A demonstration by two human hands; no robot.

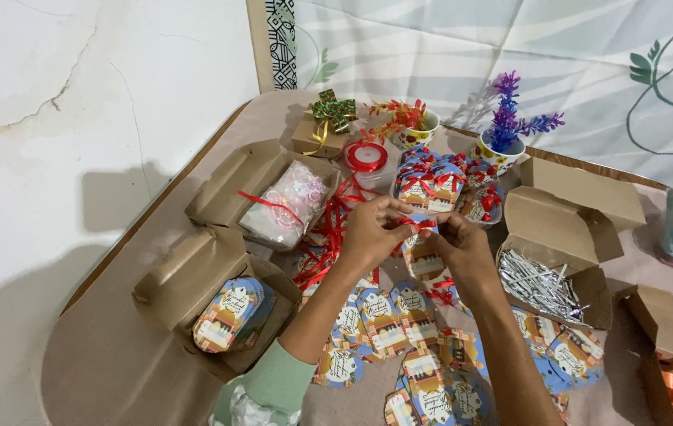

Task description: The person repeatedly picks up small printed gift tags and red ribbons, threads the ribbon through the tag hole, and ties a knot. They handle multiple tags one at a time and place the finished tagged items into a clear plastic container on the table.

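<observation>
Loose tags [419, 371]: flat printed card pieces, blue and orange with a scalloped outline, are spread overlapping nearest the viewer, below the held tag, where either hand can lift one.
Left box [222, 304]: a brown kraft carton is kept open to the left of the held tag; a banded stack of the same tags [230, 314] is stored inside.
Left hand [372, 229]: the fingers are pinched on red ribbon at the held tag's upper left.
Right hand [462, 244]: the fingertips are closed on the ribbon from the right, so a bow can be formed between both hands.
Held tag [423, 254]: it is kept above the table's middle, between the hands, and is partly hidden by them.
Red ribbon [328, 233]: thin glossy curling strands are trailed left of the held tag toward a spool [366, 156].
Silver ties [537, 282]: thin metallic strips are heaped in a kraft box right of the held tag.
Finished tags [443, 180]: ribboned pieces are piled just beyond the held tag.
Flower pots [502, 151]: two cups with plastic sprigs are set farthest back.
</observation>
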